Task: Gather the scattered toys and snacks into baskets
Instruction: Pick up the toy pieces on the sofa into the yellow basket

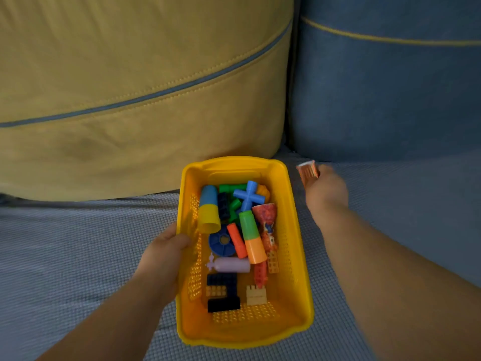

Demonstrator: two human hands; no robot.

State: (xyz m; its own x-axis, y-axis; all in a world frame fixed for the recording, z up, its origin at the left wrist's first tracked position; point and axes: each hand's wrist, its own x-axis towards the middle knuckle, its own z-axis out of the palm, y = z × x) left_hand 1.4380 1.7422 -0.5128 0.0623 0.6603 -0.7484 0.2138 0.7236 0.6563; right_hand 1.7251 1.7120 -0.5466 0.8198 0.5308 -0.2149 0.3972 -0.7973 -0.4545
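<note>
A yellow plastic basket (296,230) sits on the grey sofa seat, low in the middle of the view. It holds several toys: stacked cups, a blue cross piece (249,195), a blue wheel, dark bricks, a beige brick and an orange snack packet (266,214). My left hand (166,254) grips the basket's left rim, thumb over the edge. My right hand (326,190) is just right of the basket's far corner and holds a small orange snack packet (308,171), blurred by motion.
A large yellow back cushion (135,100) stands behind the basket, with a blue cushion (390,87) to its right. The grey woven sofa seat (78,243) spreads to both sides of the basket.
</note>
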